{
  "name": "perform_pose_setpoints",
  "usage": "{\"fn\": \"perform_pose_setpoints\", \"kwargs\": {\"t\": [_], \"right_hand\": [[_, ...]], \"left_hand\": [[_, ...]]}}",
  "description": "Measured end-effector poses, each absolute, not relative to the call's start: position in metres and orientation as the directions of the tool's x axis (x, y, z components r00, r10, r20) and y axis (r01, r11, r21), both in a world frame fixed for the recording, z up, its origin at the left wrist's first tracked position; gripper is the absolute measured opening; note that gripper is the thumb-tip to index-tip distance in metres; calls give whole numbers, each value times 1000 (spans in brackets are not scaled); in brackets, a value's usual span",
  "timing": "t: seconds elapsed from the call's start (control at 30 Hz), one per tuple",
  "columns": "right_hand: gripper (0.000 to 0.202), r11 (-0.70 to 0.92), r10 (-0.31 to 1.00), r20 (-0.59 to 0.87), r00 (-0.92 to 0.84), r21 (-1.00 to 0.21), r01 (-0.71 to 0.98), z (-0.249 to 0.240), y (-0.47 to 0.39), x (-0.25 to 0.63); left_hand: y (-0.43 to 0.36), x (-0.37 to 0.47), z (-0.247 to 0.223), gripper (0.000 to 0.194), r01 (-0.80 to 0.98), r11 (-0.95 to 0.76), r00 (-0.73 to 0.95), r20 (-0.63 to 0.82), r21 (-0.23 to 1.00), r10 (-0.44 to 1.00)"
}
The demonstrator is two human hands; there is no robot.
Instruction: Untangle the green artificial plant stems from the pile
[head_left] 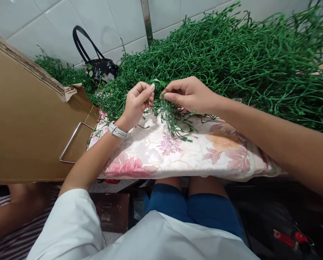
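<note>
White shirt (pixel 150 238) across the bottom of the frame; above it, two hands work at green strands over a flowered surface (pixel 188 160).
Near the centre, the left hand (pixel 140 98) is curled, thumb closed against the forefinger; whether a strand is caught there I cannot tell. Just right of it and apart from it, the right hand (pixel 190 94) pinches a small bunch (pixel 174 121) of green strands, which hangs below the fingertips onto the surface. A large green heap (pixel 212 57) fills the upper right; a brown cardboard box (pixel 26 119) stands at left.
</note>
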State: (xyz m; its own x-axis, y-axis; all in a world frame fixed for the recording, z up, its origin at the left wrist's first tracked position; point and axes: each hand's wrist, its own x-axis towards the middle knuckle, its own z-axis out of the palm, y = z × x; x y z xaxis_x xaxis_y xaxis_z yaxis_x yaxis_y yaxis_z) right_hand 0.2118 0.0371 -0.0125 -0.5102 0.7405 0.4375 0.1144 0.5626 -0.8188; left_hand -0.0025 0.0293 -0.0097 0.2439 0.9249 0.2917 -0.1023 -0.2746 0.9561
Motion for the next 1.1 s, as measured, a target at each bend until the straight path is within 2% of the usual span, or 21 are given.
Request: {"fn": "perform_pose_setpoints", "kwargs": {"t": [0.17,0.37,0.47,0.53,0.6,0.63,0.73,0.87,0.97,1.1], "right_hand": [[18,534,771,447,-453,-842,80,-17,42,212],[10,467,798,404,-447,-884,35,-24,46,211],[10,430,808,391,-441,-903,-14,-24,46,209],[13,418,813,387,-434,-908,-26,-24,46,209],[14,434,814,393,-427,-901,-3,-23,47,211],[13,444,811,391,-435,-896,21,-22,47,211],[12,478,779,366,-508,-872,104,-19,45,213],[18,603,656,358,-664,-778,177,-12,38,211],[19,662,586,349,-731,-727,184,-6,33,210],[20,664,531,333,-779,-735,138,-3,34,212]], "left_hand": [[20,3,-10,48,37,-346,437,296,938,849],[26,1,-18,51,9,-354,450,312,935,837],[32,-2,-22,47,22,-378,455,327,926,828],[35,-6,-24,35,101,-464,453,375,880,809],[38,-12,-25,18,241,-613,472,461,752,751],[40,-15,-25,19,311,-691,500,506,653,703],[44,-25,-21,40,416,-853,637,568,316,521],[46,-35,-8,46,437,-899,780,504,-16,370],[43,-37,3,35,453,-883,832,412,-120,371],[40,-35,11,26,475,-875,834,365,-96,413]]}}
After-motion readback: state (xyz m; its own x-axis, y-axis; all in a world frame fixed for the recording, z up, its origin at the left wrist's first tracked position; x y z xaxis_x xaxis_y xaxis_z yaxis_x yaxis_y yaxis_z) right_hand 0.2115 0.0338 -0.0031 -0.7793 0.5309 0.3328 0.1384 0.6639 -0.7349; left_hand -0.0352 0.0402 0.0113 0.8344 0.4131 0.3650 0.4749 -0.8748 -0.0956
